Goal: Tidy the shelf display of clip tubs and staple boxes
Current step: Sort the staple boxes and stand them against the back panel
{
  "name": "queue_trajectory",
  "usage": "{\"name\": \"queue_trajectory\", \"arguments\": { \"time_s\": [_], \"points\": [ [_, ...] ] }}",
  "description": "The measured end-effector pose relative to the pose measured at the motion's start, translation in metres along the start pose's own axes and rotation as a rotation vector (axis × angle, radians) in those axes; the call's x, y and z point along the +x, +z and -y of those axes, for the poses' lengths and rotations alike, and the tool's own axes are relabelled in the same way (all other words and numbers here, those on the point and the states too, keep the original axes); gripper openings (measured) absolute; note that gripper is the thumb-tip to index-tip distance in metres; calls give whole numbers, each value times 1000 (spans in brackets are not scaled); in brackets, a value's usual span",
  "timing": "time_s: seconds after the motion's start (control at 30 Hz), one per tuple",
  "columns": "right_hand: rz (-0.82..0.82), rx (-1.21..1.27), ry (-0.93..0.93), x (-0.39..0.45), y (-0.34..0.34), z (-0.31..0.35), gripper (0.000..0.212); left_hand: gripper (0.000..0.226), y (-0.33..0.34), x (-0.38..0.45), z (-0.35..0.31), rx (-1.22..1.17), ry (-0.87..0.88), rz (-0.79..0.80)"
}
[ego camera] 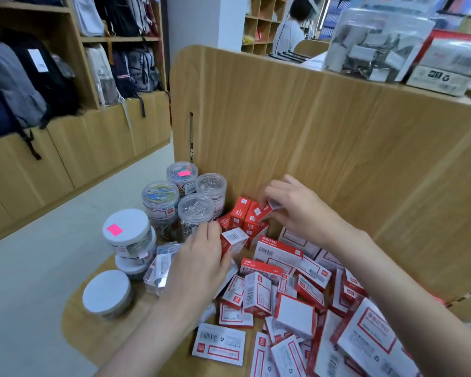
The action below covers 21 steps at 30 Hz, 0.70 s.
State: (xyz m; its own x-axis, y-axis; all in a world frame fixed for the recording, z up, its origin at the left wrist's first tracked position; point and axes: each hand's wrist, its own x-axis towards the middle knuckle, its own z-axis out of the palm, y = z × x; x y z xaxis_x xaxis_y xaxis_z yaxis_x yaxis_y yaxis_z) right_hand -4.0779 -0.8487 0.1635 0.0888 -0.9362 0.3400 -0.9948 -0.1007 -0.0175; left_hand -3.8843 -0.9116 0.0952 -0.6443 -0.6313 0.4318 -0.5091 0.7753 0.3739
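**Small staple boxes being stood in a row at the back panel**

A small red box [267, 209] is pinched by the right hand [301, 210], fingers curled round its end, and is held just above a short row of upright red boxes [246, 216] against the wooden back panel [337, 137]. It is judged to be on its way into that row, since the row is packed tight into the corner so the boxes can prop each other up.

A white-and-red box [233, 240] is gripped by the left hand [201, 257], thumb and fingers wrapped round its side, just in front of the row. It is probably being kept ready as the next one in, though a steadying role cannot be ruled out.

The hands are kept apart, one box each.

The rest of the staple boxes [297, 303] are left scattered flat and tilted across the shelf board [98, 330], larger ones to the right. Most of the sorting is judged not yet done.

The clip tubs [185, 197] are grouped at the shelf's left end, clear ones stacked at the back, white-lidded tubs [125, 235] stacked nearer the edge, one clear tub [161, 268] lying on its side beside the left wrist. That one is likely to need standing up.

More stock is seen on the top ledge [392, 85], blurred.
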Motion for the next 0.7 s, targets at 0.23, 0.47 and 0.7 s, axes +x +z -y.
{"name": "queue_trajectory", "arguments": {
  "time_s": [0.23, 0.47, 0.7],
  "points": [
    [156, -56, -79, -8, -8, 2, 26, 27, 2, 2, -3, -4, 8, 48],
    [167, -82, -153, 7, 9, 10, 35, 25, -3, 0, -3, -32, 19, 46],
    [105, -82, -171, 5, 36, 5, 28, 25, -1, -4, -5, -80, -19, 11]
  ]
}}
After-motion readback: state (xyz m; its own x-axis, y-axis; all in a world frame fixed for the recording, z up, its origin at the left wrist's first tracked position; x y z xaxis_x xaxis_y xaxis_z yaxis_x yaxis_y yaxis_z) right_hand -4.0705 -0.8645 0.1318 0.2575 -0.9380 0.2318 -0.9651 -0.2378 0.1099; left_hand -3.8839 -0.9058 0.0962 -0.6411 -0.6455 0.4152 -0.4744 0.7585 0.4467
